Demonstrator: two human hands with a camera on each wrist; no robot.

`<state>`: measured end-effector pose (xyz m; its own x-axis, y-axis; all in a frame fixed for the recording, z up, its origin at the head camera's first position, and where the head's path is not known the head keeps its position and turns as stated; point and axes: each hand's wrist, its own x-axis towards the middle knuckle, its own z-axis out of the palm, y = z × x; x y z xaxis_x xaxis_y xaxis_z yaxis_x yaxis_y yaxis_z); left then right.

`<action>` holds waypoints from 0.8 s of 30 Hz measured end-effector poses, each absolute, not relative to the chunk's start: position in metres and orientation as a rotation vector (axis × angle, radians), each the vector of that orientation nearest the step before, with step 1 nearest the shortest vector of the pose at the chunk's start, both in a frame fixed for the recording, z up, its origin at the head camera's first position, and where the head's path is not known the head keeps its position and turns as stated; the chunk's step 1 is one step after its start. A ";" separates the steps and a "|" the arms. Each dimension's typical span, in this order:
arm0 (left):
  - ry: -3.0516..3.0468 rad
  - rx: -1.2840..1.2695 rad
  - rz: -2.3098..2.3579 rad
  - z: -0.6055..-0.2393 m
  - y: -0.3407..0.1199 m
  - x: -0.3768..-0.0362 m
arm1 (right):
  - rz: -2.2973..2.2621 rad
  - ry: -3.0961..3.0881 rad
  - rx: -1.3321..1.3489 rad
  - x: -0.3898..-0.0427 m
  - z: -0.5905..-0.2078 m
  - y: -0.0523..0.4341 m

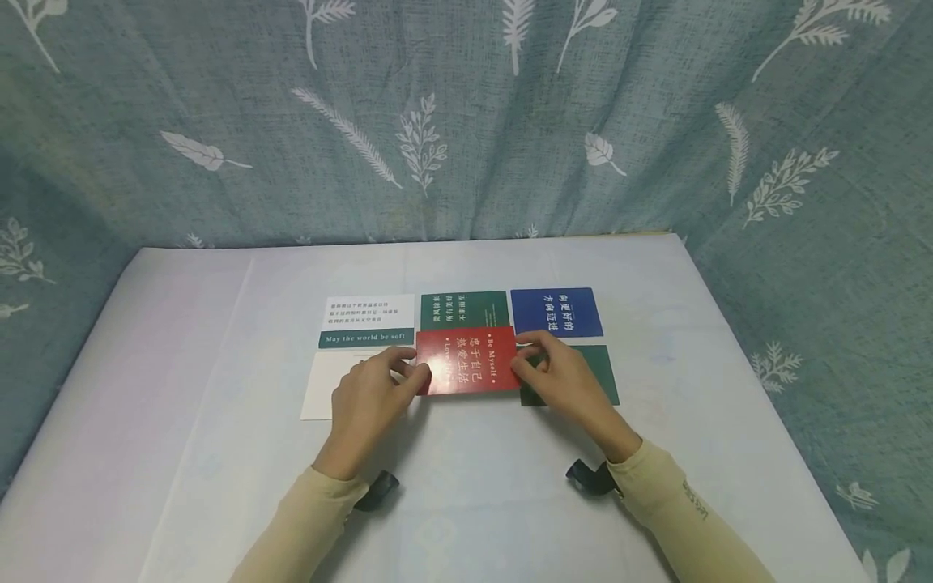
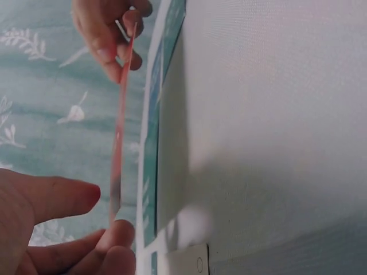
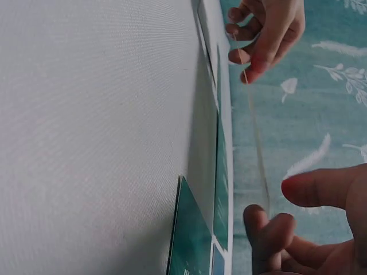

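Observation:
Both hands hold a red card (image 1: 470, 364) with white lettering level above the table, one hand at each short end. My left hand (image 1: 368, 405) pinches its left end between thumb and fingers. At the opposite end, my right hand (image 1: 568, 380) grips near the corner, thumb on the upper side. The left wrist view shows the card (image 2: 119, 126) nearly edge-on, raised off the table. Behind it lie a white-and-green card (image 1: 368, 312), a green card (image 1: 470, 308) and a blue card (image 1: 557, 314). A white card (image 1: 321, 393) is beside the left hand, a dark green card (image 1: 599, 372) beside the right.
The cards rest on a white-covered table (image 1: 452, 518), its far edge against a blue-green curtain (image 1: 466, 121) with white leaf prints. Black wrist-worn devices (image 1: 379, 490) show beneath the sleeves (image 1: 670, 502).

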<state>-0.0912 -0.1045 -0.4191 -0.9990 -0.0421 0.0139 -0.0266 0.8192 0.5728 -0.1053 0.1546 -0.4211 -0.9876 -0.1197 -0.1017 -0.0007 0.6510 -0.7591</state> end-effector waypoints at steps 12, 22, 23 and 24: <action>-2.903 0.075 -0.991 -0.423 -0.106 -0.089 | -1.307 2.723 -0.109 -0.107 -0.427 0.156; -2.943 0.123 -1.157 -0.423 -0.110 -0.089 | -1.317 2.685 -0.097 -0.109 -0.428 0.157; -2.951 0.127 -1.166 -0.423 -0.111 -0.089 | -1.316 2.684 -0.097 -0.109 -0.427 0.157; -2.961 0.129 -1.173 -0.423 -0.112 -0.089 | -1.309 2.687 -0.103 -0.110 -0.427 0.157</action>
